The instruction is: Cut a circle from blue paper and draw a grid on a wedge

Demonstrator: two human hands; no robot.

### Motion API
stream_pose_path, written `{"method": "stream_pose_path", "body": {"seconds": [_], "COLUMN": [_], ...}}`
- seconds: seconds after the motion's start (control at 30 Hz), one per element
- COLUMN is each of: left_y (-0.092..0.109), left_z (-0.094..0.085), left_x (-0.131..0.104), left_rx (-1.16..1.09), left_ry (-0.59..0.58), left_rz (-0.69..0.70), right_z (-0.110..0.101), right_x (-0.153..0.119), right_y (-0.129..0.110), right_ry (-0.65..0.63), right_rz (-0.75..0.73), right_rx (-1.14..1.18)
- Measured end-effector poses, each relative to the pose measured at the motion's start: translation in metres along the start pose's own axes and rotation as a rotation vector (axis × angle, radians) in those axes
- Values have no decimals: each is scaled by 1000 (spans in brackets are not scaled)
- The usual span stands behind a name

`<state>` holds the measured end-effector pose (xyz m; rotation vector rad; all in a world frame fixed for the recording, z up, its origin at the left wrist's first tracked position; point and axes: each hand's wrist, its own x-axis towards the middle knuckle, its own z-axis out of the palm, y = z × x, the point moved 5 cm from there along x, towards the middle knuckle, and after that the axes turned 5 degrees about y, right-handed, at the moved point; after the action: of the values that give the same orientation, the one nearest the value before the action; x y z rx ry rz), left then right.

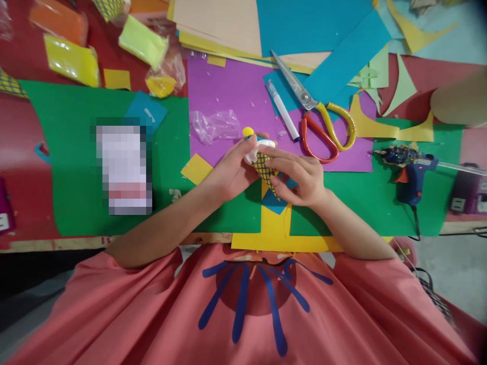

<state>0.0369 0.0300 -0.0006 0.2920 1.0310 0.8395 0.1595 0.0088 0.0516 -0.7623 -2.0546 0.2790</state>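
The green paper sheet [76, 167] is the largest thing on the table, and it lies under both forearms. At its upper right edge lies a purple sheet [228, 86], which carries an empty, crumpled clear plastic bag [215, 125]. Far right on the green sheet rests a blue hot glue gun [409, 172]. The scissors [323, 121] with red and yellow handles lie above the green sheet, on the purple one, beside a white pen [282, 110]. Above the middle of the green sheet the left hand [232, 170] pinches the small paper ice cream cone [262, 157] at its white top, while the right hand [304, 180] closes its fingers around the checked cone part. No writing can be read.
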Motion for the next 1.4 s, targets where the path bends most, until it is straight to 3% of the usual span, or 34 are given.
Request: {"method": "stream_pose_path", "body": {"seconds": [0.63, 0.93, 1.4], "left_y": [5, 6, 4], "left_z": [-4, -5, -15], "left_x": [1, 1, 10], "left_rx": [-18, -17, 26], "left_ry": [75, 40, 32], "left_rz": [89, 148, 202], "right_z": [6, 7, 6], "right_x": [-1, -2, 2], "right_y": [-1, 0, -5], "right_ry": [-134, -162, -123], "right_rz": [-46, -15, -55], "right_rx": [-239, -195, -219]}}
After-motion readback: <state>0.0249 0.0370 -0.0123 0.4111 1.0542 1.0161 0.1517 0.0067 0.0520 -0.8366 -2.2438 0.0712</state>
